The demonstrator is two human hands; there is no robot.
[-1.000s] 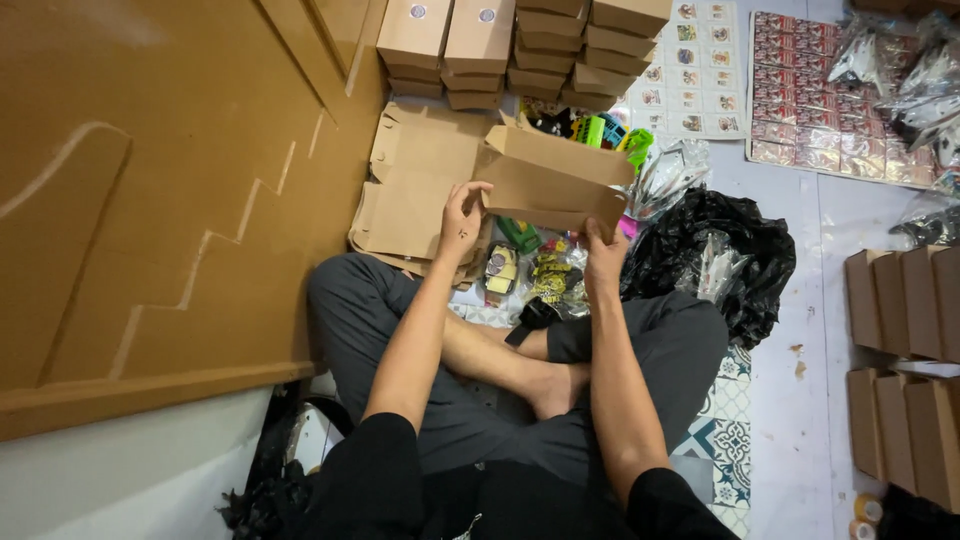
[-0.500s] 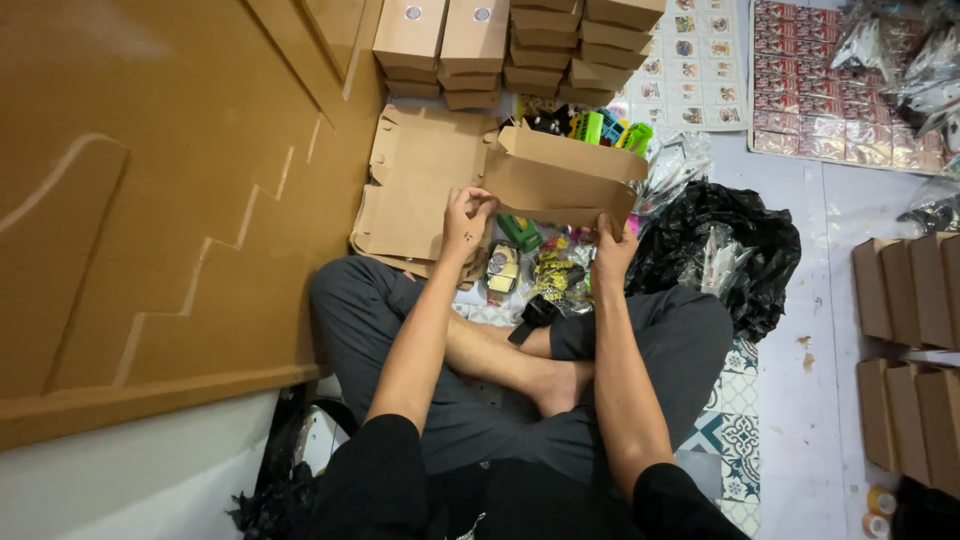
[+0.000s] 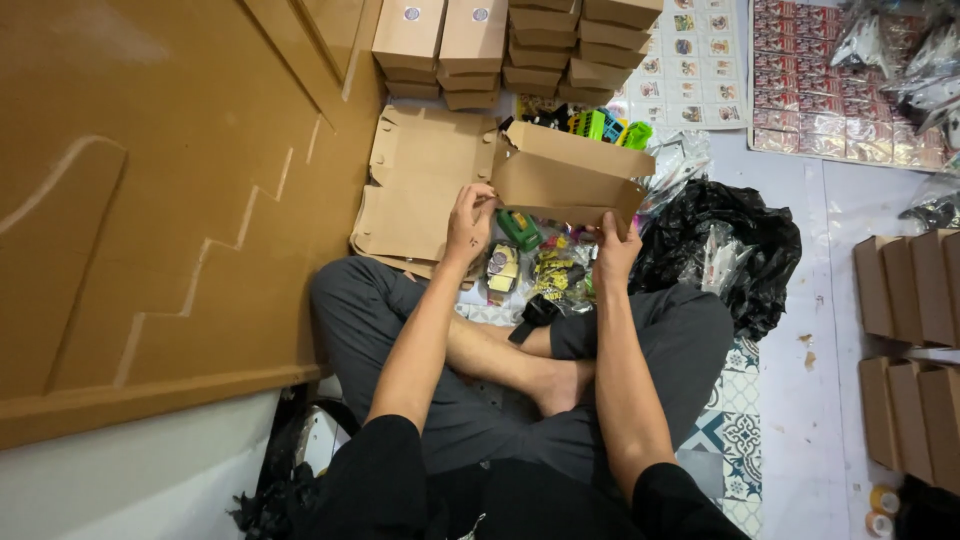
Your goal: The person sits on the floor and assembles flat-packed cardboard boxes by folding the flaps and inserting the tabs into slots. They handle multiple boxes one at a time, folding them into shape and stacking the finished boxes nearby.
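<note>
Since half a second ago the box [image 3: 568, 180] has tipped a little further, its open flap now raised toward 12 o'clock, while both hands have stayed on its ends. The left hand [image 3: 470, 222] is closed on the box's left end, fingers curled over the edge; the right hand [image 3: 612, 248] is clamped on the lower right corner, thumb on the near face. Held above the lap, just beyond the crossed legs, the box is plain brown cardboard, long and shallow, half folded, with clean creases and no markings visible on this side. Just below it, at 6 o'clock, lie a green toy [image 3: 520, 228] and small packets [image 3: 548, 272]. At 9 o'clock, flat cardboard blanks [image 3: 420, 190] rest on the floor. At 12 o'clock stand stacks of closed boxes [image 3: 500, 45]. At 3 o'clock sits a black bag [image 3: 725, 240].
</note>
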